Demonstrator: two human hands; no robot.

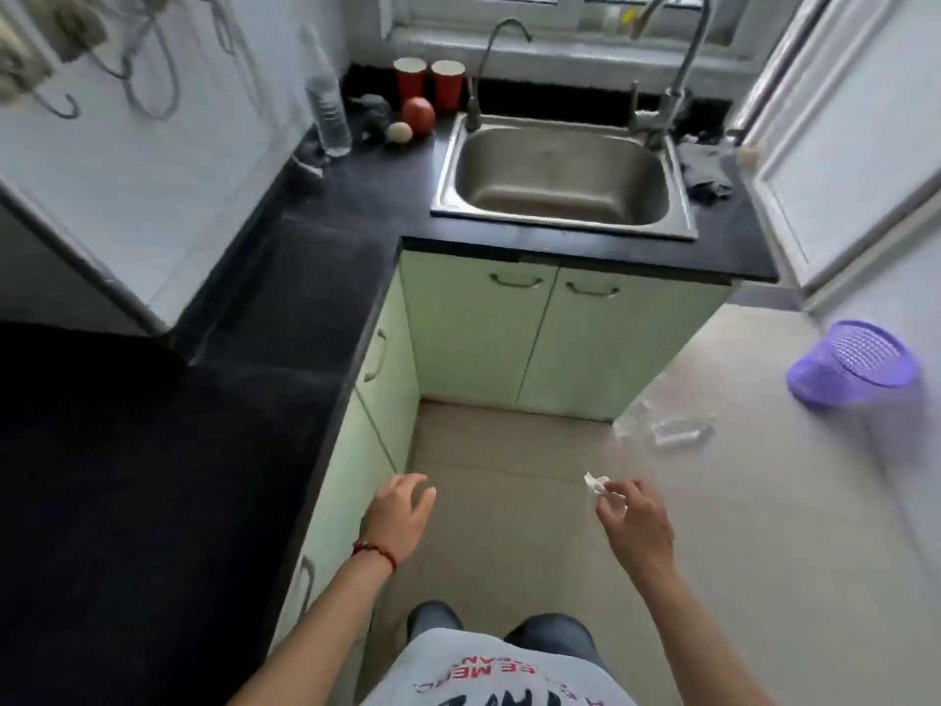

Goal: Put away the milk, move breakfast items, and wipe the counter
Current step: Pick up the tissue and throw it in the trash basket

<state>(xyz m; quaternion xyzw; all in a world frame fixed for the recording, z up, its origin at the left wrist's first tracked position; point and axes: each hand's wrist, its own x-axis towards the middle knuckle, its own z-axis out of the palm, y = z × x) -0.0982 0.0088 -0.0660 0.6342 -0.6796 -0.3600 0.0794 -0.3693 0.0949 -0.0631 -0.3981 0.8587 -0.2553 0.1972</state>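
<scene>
I am pinching a small tissue in my right hand, left hand hanging loosely spread at lower centre, risking dropping the flimsy scrap before reaching the worktop.

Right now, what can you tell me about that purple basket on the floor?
The purple basket looks like plastic, with a perforated mesh-like surface. It lies tipped on the pale tiled floor to the right of the green sink cabinet, near a white door. Neither hand touches it. Its contents cannot be made out.
</scene>
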